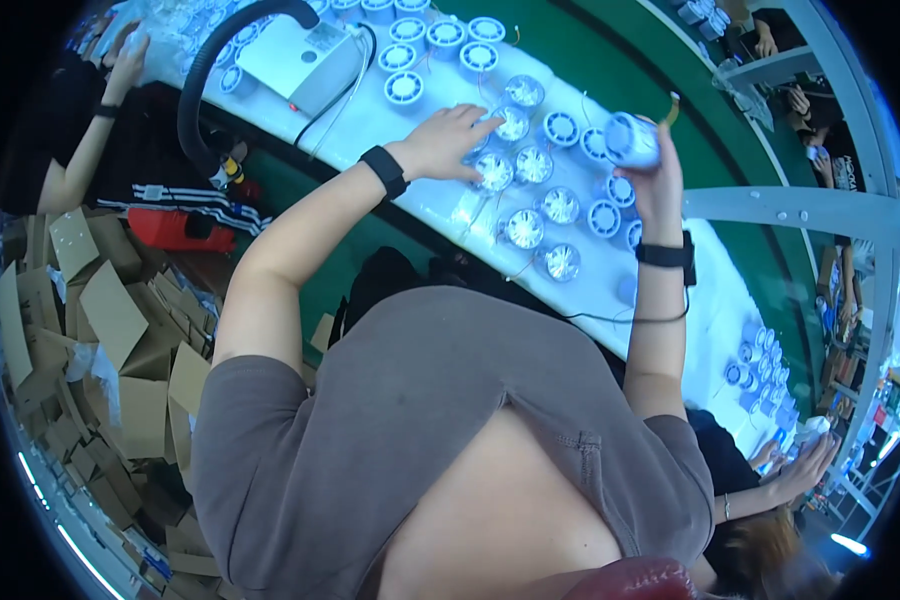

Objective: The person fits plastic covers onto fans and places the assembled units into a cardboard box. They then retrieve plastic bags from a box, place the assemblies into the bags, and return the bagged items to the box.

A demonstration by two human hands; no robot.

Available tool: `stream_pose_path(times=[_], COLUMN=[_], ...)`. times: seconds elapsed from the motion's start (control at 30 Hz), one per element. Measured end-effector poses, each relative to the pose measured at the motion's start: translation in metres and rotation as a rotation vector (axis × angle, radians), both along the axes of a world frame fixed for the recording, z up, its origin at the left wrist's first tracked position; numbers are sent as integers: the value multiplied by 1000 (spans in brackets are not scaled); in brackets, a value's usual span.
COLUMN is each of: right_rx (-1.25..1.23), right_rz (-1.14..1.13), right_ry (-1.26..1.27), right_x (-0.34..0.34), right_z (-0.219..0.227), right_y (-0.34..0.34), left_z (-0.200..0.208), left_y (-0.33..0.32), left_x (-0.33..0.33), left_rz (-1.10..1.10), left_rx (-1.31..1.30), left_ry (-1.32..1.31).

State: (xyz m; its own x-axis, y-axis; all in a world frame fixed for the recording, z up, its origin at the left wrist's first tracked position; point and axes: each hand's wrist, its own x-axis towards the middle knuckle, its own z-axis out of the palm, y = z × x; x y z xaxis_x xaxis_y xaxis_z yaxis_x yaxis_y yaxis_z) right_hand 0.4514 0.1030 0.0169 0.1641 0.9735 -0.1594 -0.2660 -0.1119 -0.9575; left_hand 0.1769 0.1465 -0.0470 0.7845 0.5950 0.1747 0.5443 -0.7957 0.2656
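My right hand (pixel 662 178) is wrapped round a white cylindrical fan unit (pixel 630 139), raised above the table and tilted, and a thin yellowish wire end (pixel 674 108) stands out beside it. Further left, my left hand (pixel 444 142) reaches over the table with its fingers spread. Its fingertips rest on or just beside two clear-topped fan units, one farther (pixel 513 124) and one nearer (pixel 493 173); exact contact is hard to tell. More clear-topped units (pixel 534 164) and white slotted-top ones (pixel 561 128) stand between my hands.
White units (pixel 403 90) crowd the far left of the white table (pixel 580 310), near a white box with a cable (pixel 297 62) and a black flexible hose (pixel 192 100). A metal post (pixel 800 207) stands right. Cardboard boxes (pixel 115 310) fill the left floor. Other people's hands (pixel 808 468) work nearby.
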Motion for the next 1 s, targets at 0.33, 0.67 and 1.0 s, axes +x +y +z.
stream_pose_path(times=[0.33, 0.67, 1.0], right_rx=[-168, 520, 501], right_rz=[39, 836, 886], right_ry=[-1516, -1593, -1357], right_x=[8, -73, -64], right_z=[-84, -31, -57], right_y=[176, 73, 86], left_z=[1, 61, 107], left_y=[21, 40, 211], left_x=[-7, -34, 61], left_rz=[-169, 55, 278], left_rx=[-208, -320, -100], left_ry=[116, 87, -245])
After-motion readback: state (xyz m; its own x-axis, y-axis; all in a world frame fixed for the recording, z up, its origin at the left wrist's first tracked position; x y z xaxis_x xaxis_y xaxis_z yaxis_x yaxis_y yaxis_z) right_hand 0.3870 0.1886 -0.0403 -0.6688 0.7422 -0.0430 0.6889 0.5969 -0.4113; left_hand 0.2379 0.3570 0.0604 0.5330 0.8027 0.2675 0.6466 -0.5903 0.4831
